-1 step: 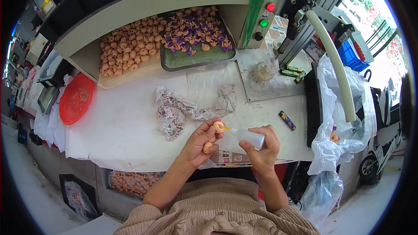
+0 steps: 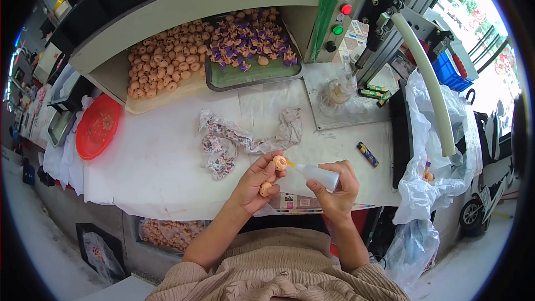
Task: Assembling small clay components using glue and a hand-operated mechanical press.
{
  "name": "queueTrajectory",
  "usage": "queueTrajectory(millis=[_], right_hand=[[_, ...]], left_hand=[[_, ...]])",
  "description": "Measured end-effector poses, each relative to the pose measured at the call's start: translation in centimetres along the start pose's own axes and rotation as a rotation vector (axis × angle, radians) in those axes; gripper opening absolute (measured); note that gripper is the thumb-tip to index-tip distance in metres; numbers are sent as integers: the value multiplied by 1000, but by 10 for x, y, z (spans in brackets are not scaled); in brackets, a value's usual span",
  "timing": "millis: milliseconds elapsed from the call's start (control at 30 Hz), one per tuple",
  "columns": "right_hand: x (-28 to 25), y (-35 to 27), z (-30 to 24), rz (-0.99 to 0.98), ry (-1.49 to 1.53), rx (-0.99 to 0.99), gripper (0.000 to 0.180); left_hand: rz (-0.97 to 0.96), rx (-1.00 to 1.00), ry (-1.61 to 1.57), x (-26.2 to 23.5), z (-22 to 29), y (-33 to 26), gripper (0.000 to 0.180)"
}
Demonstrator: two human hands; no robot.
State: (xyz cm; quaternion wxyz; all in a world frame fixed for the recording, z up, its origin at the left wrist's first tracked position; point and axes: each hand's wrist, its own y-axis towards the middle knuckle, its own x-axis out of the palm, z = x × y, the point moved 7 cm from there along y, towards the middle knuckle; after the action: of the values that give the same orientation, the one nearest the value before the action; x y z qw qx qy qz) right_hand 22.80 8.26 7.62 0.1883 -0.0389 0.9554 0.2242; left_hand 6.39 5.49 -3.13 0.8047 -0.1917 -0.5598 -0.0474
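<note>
Hands, mine, over the white-covered table [image 2: 161, 156]: my right hand [image 2: 339, 194] closed round a squeeze bottle [image 2: 322, 176]; my left hand [image 2: 252, 184] pinching a peach ball [image 2: 280, 163], another ball [image 2: 265, 189] lower in its grip. Yellow nozzle [image 2: 290, 164]: at the upper ball, contact unclear. Change since the preceding view: barely any; work visibly no further.

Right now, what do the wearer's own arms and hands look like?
Tan, ribbed-knit sleeves end near the elbows, leaving the forearms bare. Left hand and right hand are ungloved; no watch or bracelet shows.
</note>
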Motion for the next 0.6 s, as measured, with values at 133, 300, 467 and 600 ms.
queueTrajectory(millis=[133, 300, 467, 600], right_hand=[[-5, -2, -2, 15, -47, -13, 34], [-13, -2, -11, 26, -72, -16, 29], [-16, -5, -16, 23, -94, -66, 30], [-17, -7, -15, 42, -77, -52, 31]], left_hand=[[10, -6, 11, -1, -1, -1, 34], [15, 0, 58, -1, -2, -2, 32], [40, 4, 68, 1, -3, -3, 32], [25, 17, 72, 1, -4, -3, 33]])
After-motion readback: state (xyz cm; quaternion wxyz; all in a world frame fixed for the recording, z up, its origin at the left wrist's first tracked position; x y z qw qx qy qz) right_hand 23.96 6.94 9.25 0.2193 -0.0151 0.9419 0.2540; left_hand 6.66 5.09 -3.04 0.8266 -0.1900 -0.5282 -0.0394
